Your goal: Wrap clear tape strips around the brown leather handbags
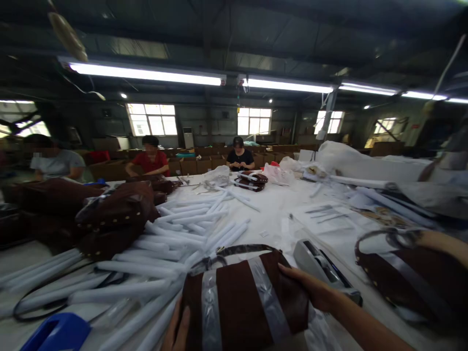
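1. Nearest, the person's left hand (177, 324) is at the left end of a dark brown, leather-like bag with two shiny translucent bands (237, 297); its grip is curled against that edge, pinching the bag.
2. The right hand (310, 282) reaches over the bag's upper right corner, its grip closed on the brown material. The bag is at the near edge of the white-covered table (274, 222), between both hands, its dark strap along the top.
3. At the near left is a bright blue plastic object (56, 334), cut off by the frame.
4. Just beyond the right hand stands a grey, elongated box-like device (323, 270).
5. Farther right, another person's forearm (444, 243) reaches over a second brown bag with a pale band (420, 275); that hand's grip cannot be told.
6. Left of the held bag, many white cylindrical rolls (175, 239) lie heaped, near a brown bag with gold-coloured studs (120, 214).
7. Across the table, brown banded pieces (252, 180) lie stacked before a person in a dark top (241, 158); people in red (157, 163) and grey (66, 163) are farther left.
8. Behind them are bright windows (254, 122).
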A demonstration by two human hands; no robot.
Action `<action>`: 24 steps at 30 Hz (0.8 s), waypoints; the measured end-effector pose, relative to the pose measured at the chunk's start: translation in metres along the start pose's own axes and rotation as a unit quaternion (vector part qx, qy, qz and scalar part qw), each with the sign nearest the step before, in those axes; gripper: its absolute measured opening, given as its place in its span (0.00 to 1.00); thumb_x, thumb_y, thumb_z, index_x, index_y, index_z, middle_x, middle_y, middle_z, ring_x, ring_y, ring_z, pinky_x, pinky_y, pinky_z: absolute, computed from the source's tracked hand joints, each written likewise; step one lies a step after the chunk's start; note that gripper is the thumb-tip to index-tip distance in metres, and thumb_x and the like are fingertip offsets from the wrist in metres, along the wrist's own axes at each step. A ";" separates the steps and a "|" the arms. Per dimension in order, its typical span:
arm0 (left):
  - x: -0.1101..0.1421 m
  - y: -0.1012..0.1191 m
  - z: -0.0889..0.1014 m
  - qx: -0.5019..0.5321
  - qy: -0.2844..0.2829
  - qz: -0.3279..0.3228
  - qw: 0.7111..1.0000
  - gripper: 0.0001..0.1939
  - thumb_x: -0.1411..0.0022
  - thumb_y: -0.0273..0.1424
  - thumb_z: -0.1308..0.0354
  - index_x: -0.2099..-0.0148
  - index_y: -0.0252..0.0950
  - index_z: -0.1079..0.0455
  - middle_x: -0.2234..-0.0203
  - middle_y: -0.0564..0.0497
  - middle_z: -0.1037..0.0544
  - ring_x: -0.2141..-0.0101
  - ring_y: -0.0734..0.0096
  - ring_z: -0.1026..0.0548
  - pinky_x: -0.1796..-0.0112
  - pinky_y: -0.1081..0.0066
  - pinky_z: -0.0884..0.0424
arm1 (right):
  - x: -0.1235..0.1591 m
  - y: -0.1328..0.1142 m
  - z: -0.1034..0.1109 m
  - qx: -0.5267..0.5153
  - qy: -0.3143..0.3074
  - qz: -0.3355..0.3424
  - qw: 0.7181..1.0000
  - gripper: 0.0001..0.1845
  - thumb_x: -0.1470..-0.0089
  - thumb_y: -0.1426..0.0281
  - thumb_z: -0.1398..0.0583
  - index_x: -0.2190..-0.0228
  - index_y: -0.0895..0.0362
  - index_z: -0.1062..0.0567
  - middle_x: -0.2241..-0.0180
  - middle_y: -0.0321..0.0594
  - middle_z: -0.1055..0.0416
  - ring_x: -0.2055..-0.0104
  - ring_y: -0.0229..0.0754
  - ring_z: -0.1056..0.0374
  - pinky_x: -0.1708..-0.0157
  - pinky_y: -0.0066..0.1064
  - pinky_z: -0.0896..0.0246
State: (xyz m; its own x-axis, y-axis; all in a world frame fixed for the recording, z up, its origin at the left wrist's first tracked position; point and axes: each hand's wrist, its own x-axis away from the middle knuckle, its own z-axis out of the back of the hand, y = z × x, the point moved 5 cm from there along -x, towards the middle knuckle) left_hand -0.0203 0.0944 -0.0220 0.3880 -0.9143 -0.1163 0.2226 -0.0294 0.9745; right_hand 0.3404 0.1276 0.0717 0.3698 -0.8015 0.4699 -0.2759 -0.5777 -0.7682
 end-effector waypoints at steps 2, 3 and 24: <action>-0.008 0.022 -0.001 0.067 0.014 0.028 0.997 0.29 0.32 0.50 0.54 0.37 0.40 0.33 0.37 0.49 0.32 0.34 0.57 0.42 0.33 0.57 0.52 | -0.001 -0.017 0.004 -0.038 0.034 0.016 0.999 0.22 0.44 0.60 0.34 0.54 0.62 0.24 0.57 0.52 0.20 0.55 0.53 0.23 0.49 0.43 0.29; -0.012 0.035 -0.002 0.096 0.011 0.029 0.995 0.30 0.32 0.50 0.53 0.37 0.39 0.33 0.37 0.48 0.33 0.34 0.57 0.41 0.33 0.56 0.51 | -0.004 -0.030 0.010 -0.051 0.058 0.024 0.997 0.20 0.45 0.62 0.34 0.55 0.63 0.24 0.59 0.53 0.20 0.57 0.53 0.22 0.51 0.43 0.28; -0.262 0.088 0.119 0.362 0.216 0.148 0.895 0.20 0.33 0.37 0.42 0.42 0.35 0.33 0.45 0.43 0.28 0.50 0.60 0.26 0.52 0.56 0.26 | -0.153 0.038 -0.082 0.187 -0.023 0.029 0.982 0.39 0.66 0.46 0.28 0.55 0.55 0.20 0.52 0.52 0.23 0.51 0.58 0.25 0.50 0.43 0.28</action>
State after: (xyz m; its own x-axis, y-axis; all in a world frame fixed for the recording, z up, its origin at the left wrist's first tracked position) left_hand -0.2085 0.2836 0.1173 0.6782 -0.6888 0.2559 -0.5244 -0.2097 0.8252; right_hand 0.2000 0.2158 0.0063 0.4049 -0.8188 0.4070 0.0439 -0.4272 -0.9031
